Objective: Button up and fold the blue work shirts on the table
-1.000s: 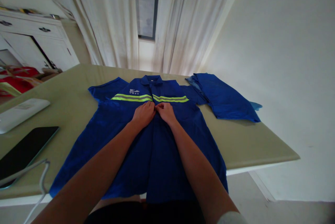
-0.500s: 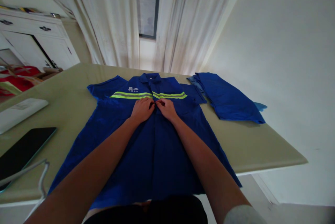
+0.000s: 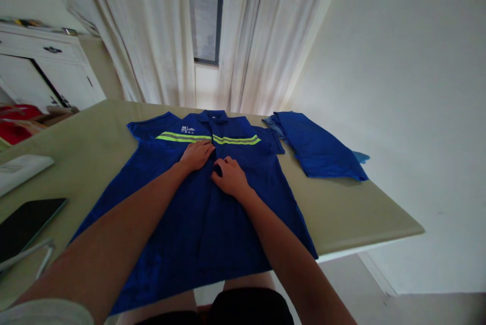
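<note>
A blue work shirt [image 3: 197, 213] with yellow reflective stripes across the chest lies face up on the beige table [image 3: 341, 208], collar away from me. My left hand [image 3: 196, 155] rests on the shirt's front opening just below the stripes, fingers bent down onto the cloth. Slightly nearer to me, my right hand [image 3: 230, 177] sits on the same front placket, its fingers curled and pinching the fabric edge. The two hands are close together but apart.
A second blue garment [image 3: 315, 145] lies folded at the table's back right. At the left edge sit a dark tablet [image 3: 23, 221], a white flat device [image 3: 18, 170] and a white cable [image 3: 34, 259]. White curtains [image 3: 159, 36] and a white cabinet [image 3: 41, 67] stand behind the table.
My right hand has slid down the shirt front toward me, away from the left hand. The left hand stays near the stripes. The view shifted slightly.
</note>
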The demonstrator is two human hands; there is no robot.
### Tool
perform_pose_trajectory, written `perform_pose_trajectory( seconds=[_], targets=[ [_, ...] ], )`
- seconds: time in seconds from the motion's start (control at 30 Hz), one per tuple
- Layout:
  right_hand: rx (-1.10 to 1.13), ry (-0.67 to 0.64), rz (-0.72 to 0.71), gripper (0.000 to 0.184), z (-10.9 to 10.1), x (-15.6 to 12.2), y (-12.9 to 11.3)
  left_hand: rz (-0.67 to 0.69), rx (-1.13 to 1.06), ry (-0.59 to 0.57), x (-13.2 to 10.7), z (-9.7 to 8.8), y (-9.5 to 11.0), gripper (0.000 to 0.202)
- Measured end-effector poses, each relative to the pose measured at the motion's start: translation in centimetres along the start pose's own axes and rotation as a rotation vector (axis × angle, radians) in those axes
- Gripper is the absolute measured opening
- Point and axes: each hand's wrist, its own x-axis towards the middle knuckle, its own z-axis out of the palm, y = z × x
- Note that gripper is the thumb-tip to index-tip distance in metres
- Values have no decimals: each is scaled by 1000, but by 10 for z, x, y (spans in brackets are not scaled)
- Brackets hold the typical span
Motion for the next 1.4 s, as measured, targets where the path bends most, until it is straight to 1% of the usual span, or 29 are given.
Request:
perform_pose_trajectory(
  seconds=[0.07,0.13,0.23,0.3,0.37,0.43,0.53,0.6,0.7,0.8,0.87,0.93,1.0,1.13,1.2,1.27,1.33,1.4],
  targets=[
    [36,56,68,28,-5,-6,-3,62,46,43,-3,-5,6,41],
    [86,85,103,29,-8,-6,-2,93,98,19,-7,-10,14,38],
    [139,110,130,18,-10,-2,2,40,174,-65,-16,-15,26,33],
    [159,121,146,12,-8,0,6,-19,188,-90,-26,-14,32,34],
    [168,122,140,16,-5,1,10,-14,134,-92,-41,-11,35,40],
    [183,116,117,21,-1,3,14,44,41,-66,-59,-10,33,46],
    [227,104,121,25,1,7,19,142,-69,-52,-81,-16,26,41],
    [242,97,157,26,0,10,21,188,-111,-91,-87,-23,23,35],
    [224,95,231,26,-4,12,21,229,-164,-169,-87,-33,26,28],
    [174,102,278,23,-7,9,16,253,-184,-217,-84,-35,36,21],
    [128,96,283,26,-8,6,10,252,-158,-196,-84,-32,43,18],
    [73,70,284,39,-9,2,4,238,-123,-146,-85,-28,46,17],
    [25,27,294,47,-12,1,-1,220,-119,-105,-87,-24,46,17],
    [-58,-89,284,49,-27,3,-3,197,-193,-84,-88,-23,41,15],
    [-98,-145,258,45,-32,5,1,200,-228,-102,-87,-25,39,13],
    [-71,-167,194,34,-32,6,7,197,-243,-126,-87,-26,39,16],
    [52,-139,106,22,-25,8,15,189,-239,-129,-87,-25,41,18],
    [202,-81,53,22,-15,9,25,185,-223,-116,-87,-25,43,20]
  ],
)
